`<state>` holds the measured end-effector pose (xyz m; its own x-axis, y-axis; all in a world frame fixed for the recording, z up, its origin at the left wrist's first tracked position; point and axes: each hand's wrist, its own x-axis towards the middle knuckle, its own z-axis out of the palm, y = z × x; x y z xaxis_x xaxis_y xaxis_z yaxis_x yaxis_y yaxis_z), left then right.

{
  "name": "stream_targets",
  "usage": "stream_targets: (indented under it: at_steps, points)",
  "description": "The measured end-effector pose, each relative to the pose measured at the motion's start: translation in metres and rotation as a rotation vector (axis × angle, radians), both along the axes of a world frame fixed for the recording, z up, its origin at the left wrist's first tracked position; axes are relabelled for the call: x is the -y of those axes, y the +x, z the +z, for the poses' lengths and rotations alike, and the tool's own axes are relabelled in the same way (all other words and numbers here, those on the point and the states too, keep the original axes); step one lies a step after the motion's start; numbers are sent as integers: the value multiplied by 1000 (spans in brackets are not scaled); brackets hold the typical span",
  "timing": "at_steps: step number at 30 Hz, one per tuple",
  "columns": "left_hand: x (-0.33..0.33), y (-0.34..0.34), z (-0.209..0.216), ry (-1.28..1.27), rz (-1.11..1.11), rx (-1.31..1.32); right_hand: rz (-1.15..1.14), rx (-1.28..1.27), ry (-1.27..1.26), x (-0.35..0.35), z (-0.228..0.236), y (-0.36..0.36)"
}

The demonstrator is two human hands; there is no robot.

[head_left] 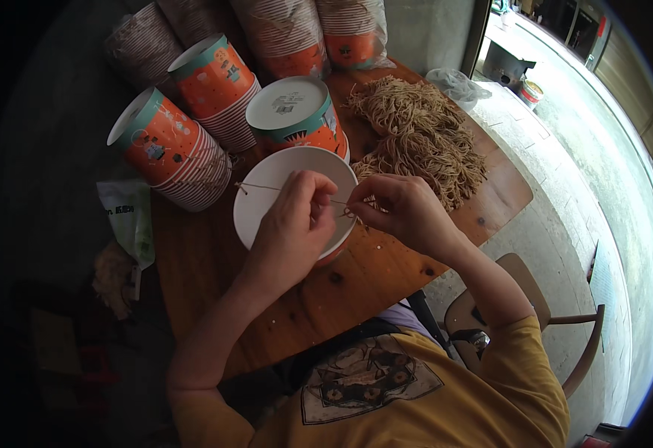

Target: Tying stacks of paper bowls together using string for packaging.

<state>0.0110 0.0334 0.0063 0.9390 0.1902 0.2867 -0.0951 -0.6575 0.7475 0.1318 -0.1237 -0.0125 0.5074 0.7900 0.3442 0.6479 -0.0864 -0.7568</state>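
A white-lined paper bucket (261, 218) stands with its open mouth up in front of me on the table. Over it stretches a thin brown cord (270, 187), with a small knot or bead at its left end. My left hand (300, 213) is closed on the cord above the bucket's mouth, its fingertips partly hidden. At the bucket's right rim, my right hand (401, 205) pinches the same cord, which forms a small loop by the fingertips. Just beyond the right hand lies a big tangled heap of brown cords (424, 138).
Stacked orange-and-teal paper buckets (166, 149) stand upside down at the back left, near an upturned bucket (289, 104). Plastic-wrapped stacks (282, 33) line the wall. A white-green packet (128, 220) hangs by the left edge of the wooden table (356, 287). A chair (524, 280) stands right.
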Motion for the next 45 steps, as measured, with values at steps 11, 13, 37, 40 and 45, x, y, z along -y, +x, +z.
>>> stream_targets:
  at_steps: [11,13,37,40,45]
  points:
    - [9,7,-9,147,79,-28,-2,32,-2,1,2,-1]
    - [10,7,-9,113,75,-22,-1,39,9,1,0,-1]
    - [14,11,-15,-44,103,3,23,-28,31,2,-3,-1]
    - [15,12,-13,-66,100,-11,21,-35,40,2,-3,-1]
    - [15,13,-10,-265,83,-77,11,-10,105,2,-6,-3]
